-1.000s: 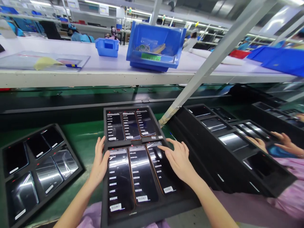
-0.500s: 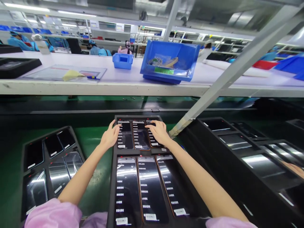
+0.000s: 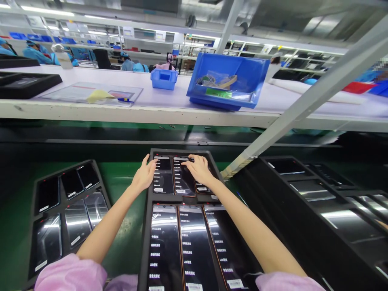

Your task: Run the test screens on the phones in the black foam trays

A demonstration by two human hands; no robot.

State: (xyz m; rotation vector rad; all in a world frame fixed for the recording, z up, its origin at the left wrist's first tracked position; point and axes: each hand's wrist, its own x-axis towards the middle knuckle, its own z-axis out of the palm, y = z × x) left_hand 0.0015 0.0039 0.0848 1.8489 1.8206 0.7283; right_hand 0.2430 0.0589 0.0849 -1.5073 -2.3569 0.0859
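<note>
Tapping lit phones (image 3: 183, 178) in the 12 o'clock row of my black tray (image 3: 146, 238), it seems.
My left hand (image 3: 144, 176) at 11 o'clock and right hand (image 3: 199, 169) at 1 are loosely spread, gripping nothing; the next move likely calls for a light, accurate touch.

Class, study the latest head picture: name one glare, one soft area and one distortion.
Head view: pale glare bands cross the front phones; head view: the left hand and right hand look fairly crisp, the distant workers softer; head view: the right-hand trays appear stretched towards the edge, perhaps by a wide lens.
</note>
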